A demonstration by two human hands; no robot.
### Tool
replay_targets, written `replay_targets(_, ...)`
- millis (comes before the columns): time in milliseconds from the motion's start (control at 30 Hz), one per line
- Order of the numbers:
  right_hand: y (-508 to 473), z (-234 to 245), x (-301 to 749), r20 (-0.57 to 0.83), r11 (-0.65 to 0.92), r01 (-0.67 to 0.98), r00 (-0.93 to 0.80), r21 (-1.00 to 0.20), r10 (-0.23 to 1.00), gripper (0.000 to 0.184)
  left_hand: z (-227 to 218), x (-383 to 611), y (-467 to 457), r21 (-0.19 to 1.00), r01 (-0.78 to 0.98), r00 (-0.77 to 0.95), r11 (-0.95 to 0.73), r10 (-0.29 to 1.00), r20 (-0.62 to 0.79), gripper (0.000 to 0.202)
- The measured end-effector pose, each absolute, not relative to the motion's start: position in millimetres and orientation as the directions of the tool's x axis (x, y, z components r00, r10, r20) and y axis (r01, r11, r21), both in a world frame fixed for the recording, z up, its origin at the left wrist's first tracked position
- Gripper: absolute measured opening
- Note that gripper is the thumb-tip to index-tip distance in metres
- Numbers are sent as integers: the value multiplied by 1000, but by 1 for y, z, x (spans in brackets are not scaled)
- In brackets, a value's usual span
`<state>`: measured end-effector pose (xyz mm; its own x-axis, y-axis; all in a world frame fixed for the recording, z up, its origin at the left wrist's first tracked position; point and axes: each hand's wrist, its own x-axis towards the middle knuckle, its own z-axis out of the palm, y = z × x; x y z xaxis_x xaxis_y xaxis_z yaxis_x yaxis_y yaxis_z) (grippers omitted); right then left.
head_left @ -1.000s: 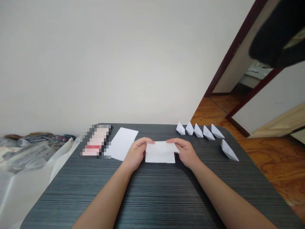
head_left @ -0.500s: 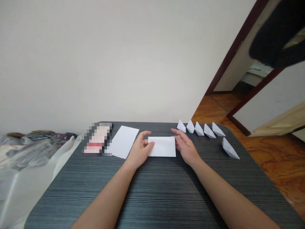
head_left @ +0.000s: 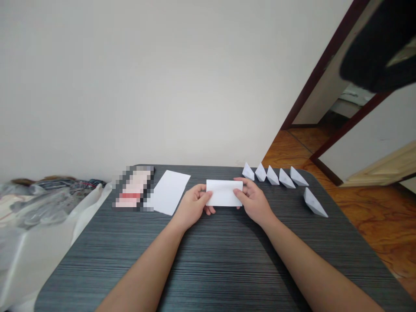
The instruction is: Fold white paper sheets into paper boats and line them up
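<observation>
Between my hands, just above the dark table (head_left: 208, 260), is a white folded sheet of paper (head_left: 224, 193), its long side running left to right. My left hand (head_left: 194, 202) pinches its left end, thumb on top and fingers behind and below. At the right end, my right hand (head_left: 254, 199) grips the paper the same way, with the thumb lying on its face. The fingertips behind the paper are partly hidden. Left of my left hand lies a flat sheet of white paper (head_left: 170, 193).
Several folded white paper boats stand in a row along the back right, one being a boat (head_left: 272, 175); another paper boat (head_left: 314, 203) sits nearer the right edge. A pixelated flat object (head_left: 134, 187) lies at the left. Behind is a wall (head_left: 162, 86); plastic bags (head_left: 55, 208) are beside the table.
The folded paper has risen slightly and shifted right. My right hand, whose fingers were raised at the paper's edge, now has its thumb pressed on the paper.
</observation>
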<state>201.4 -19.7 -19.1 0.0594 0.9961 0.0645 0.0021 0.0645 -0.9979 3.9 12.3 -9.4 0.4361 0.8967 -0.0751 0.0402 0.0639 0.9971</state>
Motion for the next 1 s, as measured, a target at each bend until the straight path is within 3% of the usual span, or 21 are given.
replay_targets(367,-20,-19,201,58,57,22,56,-998,997,38,-7,3,12,990,140,422,12,904,-71,30)
replay_targets(867,-20,-22,202,56,55,28,34,-998,998,41,-10,2,12,991,130,410,-9,911,-46,27)
replay_targets(1000,-18,-21,205,159,155,77,52,-985,986,39,-11,2,11,984,176,403,-34,914,-41,28)
